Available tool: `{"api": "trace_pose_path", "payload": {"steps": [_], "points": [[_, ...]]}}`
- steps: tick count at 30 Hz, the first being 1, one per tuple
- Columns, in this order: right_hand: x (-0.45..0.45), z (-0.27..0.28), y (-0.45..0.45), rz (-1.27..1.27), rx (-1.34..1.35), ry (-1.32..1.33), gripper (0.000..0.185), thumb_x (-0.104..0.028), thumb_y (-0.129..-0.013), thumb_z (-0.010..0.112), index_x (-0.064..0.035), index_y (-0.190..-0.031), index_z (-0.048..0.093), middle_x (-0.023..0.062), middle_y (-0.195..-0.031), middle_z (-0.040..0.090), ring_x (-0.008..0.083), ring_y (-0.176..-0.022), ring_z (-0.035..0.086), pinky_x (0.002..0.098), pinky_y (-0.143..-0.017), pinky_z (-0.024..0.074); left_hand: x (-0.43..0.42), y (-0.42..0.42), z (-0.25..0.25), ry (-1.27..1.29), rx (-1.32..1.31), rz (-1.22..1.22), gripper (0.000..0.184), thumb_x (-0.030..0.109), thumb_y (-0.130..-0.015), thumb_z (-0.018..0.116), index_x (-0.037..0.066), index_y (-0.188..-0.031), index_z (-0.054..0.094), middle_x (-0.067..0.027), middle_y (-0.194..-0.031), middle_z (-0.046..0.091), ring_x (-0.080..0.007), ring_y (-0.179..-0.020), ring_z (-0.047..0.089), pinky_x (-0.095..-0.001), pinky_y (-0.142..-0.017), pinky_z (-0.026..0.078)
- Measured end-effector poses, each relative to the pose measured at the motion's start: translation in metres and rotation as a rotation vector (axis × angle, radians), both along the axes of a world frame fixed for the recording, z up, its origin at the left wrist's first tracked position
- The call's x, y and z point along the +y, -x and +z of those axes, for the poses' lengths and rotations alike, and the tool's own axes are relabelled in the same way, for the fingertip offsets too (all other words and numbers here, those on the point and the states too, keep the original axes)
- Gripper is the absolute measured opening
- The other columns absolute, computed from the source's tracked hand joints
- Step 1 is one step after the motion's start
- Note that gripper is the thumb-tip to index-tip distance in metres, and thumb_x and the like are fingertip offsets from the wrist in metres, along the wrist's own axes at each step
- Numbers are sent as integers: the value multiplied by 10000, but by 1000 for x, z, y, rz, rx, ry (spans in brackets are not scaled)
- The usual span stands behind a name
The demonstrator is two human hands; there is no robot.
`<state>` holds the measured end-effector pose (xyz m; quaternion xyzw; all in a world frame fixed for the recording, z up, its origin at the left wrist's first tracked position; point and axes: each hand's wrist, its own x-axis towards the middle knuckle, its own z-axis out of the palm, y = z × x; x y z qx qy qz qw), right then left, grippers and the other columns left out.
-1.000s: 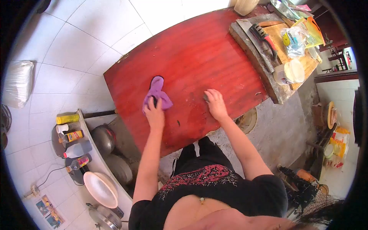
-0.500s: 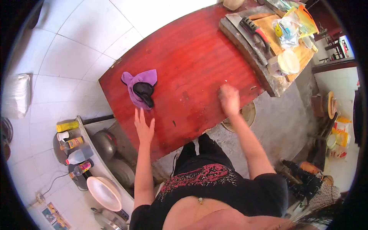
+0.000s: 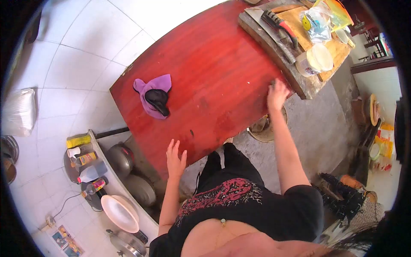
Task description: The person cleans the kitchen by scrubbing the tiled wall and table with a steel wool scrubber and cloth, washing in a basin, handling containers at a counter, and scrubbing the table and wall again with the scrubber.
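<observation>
**Two hands well apart at the red table [image 3: 209, 64]**

Down at the near edge, the left hand [image 3: 175, 160] is open, fingers spread, and it holds nothing! Over on the far side, the right hand [image 3: 278, 94] sits low at the table's right edge, fingers curled inward. Something dark shows by its fingertips, but it's too blurred to call: I cannot tell whether it's gripped.

And the purple cloth [image 3: 162, 82]? It lies crumpled on the tabletop's left part, a black patch [image 3: 156, 102] facing up, beyond the left hand and not touching it. Just beside the right hand, a thick wooden block [image 3: 305, 85] carries a black-and-red tool [image 3: 280, 26], a white tub [image 3: 314, 61] and a clear plastic bag [image 3: 318, 26].
</observation>
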<state>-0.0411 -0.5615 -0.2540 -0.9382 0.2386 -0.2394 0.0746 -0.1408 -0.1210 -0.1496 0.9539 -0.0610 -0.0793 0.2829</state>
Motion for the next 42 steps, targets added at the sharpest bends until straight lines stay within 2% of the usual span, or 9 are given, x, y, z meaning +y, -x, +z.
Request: {"api": "trace_pose_path", "payload": {"steps": [6, 12, 19, 24, 26, 31, 36, 38, 42], "points": [[57, 34, 14, 447, 163, -206, 348, -78, -697, 645, -52, -1037, 575, 138, -1045, 590, 313, -976, 544, 425, -851, 396, -10, 9, 2, 18, -17, -23, 463, 189, -827, 608, 68, -1255, 479, -150, -1354, 394, -345, -1204, 403, -411, -985, 354], [37, -2, 42, 26, -1, -13, 370, -125, -767, 621, -57, -1115, 518, 118, -1053, 572, 332, -984, 508, 445, -866, 365, 2, 26, 2, -13, -9, 68, 451, 180, -821, 617, 66, -1239, 492, -144, -1349, 399, -345, -1187, 415, -408, -979, 361], [169, 25, 35, 755, 282, -446, 229, -105, -697, 615, -66, -917, 564, 130, -936, 583, 318, -912, 552, 453, -755, 400, 15, 34, 12, 34, -35, 45, 448, 170, -818, 620, 56, -1232, 494, -143, -1344, 406, -342, -1190, 408, -411, -985, 352], [137, 1, 49, 163, -59, -85, 349, -113, -705, 639, -70, -1039, 546, 116, -1022, 573, 315, -1013, 502, 437, -851, 363, 74, 65, 10, -8, -20, 164, 435, 167, -823, 612, 54, -1228, 500, -144, -1333, 420, -337, -1197, 407, -407, -991, 348], [225, 46, 65, 301, 459, -242, 376, -108, -701, 652, -72, -1061, 548, 123, -1033, 567, 314, -1021, 496, 439, -868, 353, 98, 82, 2, -14, -5, 232, 432, 162, -822, 612, 55, -1226, 505, -144, -1319, 436, -325, -1197, 417, -396, -993, 351], [281, 21, 80, 819, 131, -342, 266, -125, -653, 674, -64, -899, 597, 136, -862, 598, 340, -814, 570, 443, -729, 438, 132, 105, 7, 36, -61, 254, 422, 153, -824, 603, 54, -1223, 507, -138, -1317, 441, -311, -1203, 420, -385, -997, 349], [245, 5, 84, 283, -73, -75, 422, -140, -679, 679, -35, -1055, 518, 159, -1048, 552, 333, -987, 512, 459, -853, 375, 169, 129, -2, 27, -38, 326, 423, 152, -820, 608, 50, -1218, 507, -139, -1316, 444, -306, -1208, 420, -380, -1000, 346], [318, 30, 108, 417, 451, -219, 497, -98, -704, 651, -7, -1154, 460, 170, -1115, 521, 348, -1030, 485, 466, -889, 349, 179, 139, -11, 51, -47, 330, 422, 151, -820, 607, 50, -1217, 507, -140, -1313, 447, -308, -1207, 420, -380, -1001, 345], [391, 34, 109, 885, 222, -316, 412, -76, -711, 622, 3, -1091, 481, 187, -1067, 530, 342, -1024, 493, 451, -870, 373, 199, 154, -21, 60, -88, 299, 421, 152, -822, 603, 55, -1219, 501, -142, -1311, 444, -322, -1191, 427, -389, -987, 358]]}}
